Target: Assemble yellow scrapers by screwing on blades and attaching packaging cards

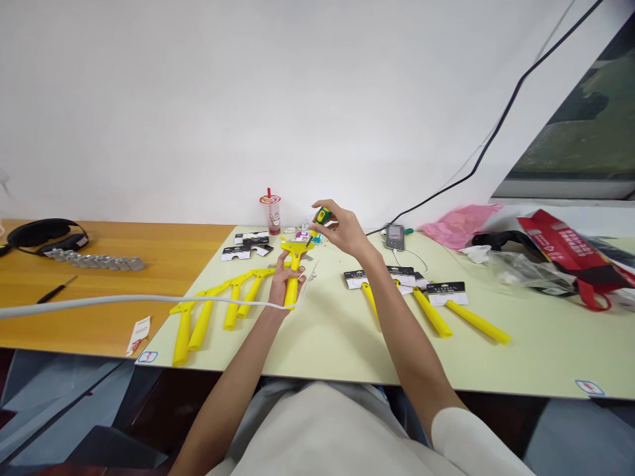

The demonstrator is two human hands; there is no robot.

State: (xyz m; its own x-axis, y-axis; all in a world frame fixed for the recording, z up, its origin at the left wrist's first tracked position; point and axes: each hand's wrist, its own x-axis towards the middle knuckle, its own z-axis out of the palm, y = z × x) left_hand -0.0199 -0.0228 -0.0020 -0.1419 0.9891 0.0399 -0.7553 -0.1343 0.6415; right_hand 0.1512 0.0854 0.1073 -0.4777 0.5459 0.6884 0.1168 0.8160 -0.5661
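My left hand (280, 281) is wrapped round the handle of a yellow scraper (294, 268), holding it upright with its wide head on top. In my right hand (344, 230) is a screwdriver (323, 215) with a green and yellow handle. Its shaft slants down to the right end of the scraper's head; whether the tip touches a screw is too small to tell. Left of my left hand, several yellow scraper handles (201, 325) lie in a row. To the right of my right forearm lie several yellow scrapers (432, 313) with black and white cards over their heads.
Black and white cards (236, 253) and a cup with a red straw (272, 217) stand behind. A phone-like device (395, 237) trails a cable. A red bag (570, 248) lies far right. On the wooden table are metal pieces (99, 260) and a black screwdriver (55, 291). A white cord (139, 299) crosses in front.
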